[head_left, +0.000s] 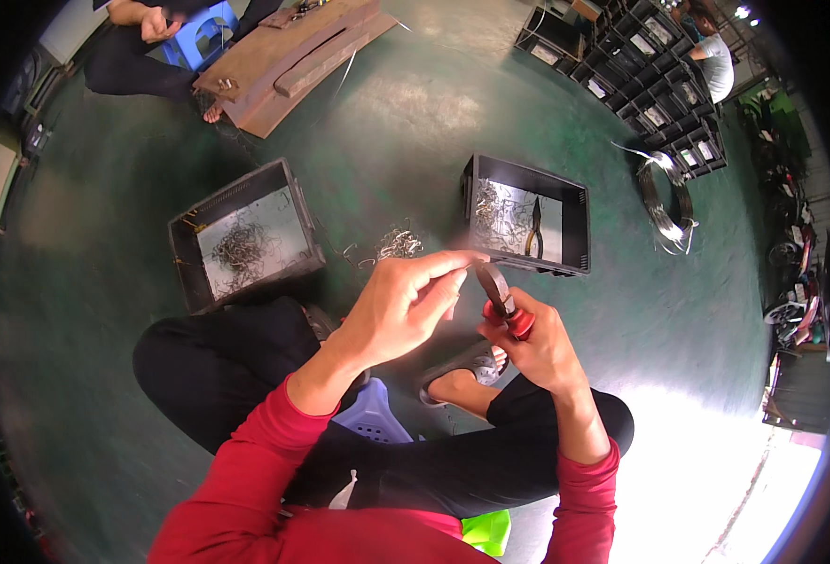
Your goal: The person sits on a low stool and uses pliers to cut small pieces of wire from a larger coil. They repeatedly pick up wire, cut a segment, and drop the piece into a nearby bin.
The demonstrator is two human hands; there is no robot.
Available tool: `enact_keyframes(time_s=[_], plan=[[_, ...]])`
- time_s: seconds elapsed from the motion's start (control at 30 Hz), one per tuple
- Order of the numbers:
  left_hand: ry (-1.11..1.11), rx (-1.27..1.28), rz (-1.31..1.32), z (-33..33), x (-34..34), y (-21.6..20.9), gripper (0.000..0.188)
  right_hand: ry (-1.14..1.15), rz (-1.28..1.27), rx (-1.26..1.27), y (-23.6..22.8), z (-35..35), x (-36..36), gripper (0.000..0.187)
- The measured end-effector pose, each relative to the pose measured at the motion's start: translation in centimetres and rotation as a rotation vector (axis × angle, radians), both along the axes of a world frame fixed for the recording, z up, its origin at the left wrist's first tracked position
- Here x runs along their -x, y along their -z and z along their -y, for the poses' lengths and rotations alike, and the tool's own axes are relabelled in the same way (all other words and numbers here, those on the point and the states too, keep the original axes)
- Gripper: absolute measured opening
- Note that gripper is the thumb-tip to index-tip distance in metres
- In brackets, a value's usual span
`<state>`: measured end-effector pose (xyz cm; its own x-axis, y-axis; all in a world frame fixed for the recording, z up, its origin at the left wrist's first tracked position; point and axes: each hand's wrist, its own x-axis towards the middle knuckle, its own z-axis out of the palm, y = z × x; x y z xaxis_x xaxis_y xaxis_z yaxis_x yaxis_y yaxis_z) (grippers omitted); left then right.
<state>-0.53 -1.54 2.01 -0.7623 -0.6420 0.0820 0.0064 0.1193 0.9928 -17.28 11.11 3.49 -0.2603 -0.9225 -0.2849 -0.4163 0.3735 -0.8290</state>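
My right hand (545,346) grips red-handled pliers (497,287), their dark jaws pointing up and away from me. Close by the jaws, my left hand (404,305) has its thumb and index finger drawn together in a pinch. Whatever sits between those fingertips is too small to make out. Just beyond my left hand, a small heap of bent wire pieces (399,244) lies on the green floor. Past my hands stand two black crates: the left crate (304,226) has a pile of wire pieces (238,248), the right crate (578,226) more wire pieces and another pair of pliers (535,228).
A wire coil (686,202) lies at the right, near stacked black crates (650,89). At the far left, a person sits by a blue stool (189,42) and a brown bench (274,70). Another person (714,66) is behind the stack. A lilac stool (374,414) shows beneath my legs.
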Motion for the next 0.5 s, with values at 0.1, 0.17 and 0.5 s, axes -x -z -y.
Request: enact_keyframes(time_s=[0.1, 0.17, 0.5], plan=[[-0.071, 0.076, -0.046, -0.8, 0.3, 0.1, 0.026, 0.009, -0.081, 0.032, 0.4, 0.0, -0.1, 0.018], [-0.114, 0.112, -0.067, -1.3, 0.4, 0.2, 0.026, 0.006, -0.144, 0.072, 0.6, 0.2, 0.0, 0.023], [-0.249, 0.184, -0.139, -2.6, 1.0, 0.7, 0.029, 0.046, -0.252, 0.134, 1.6, 0.6, -0.4, 0.019]])
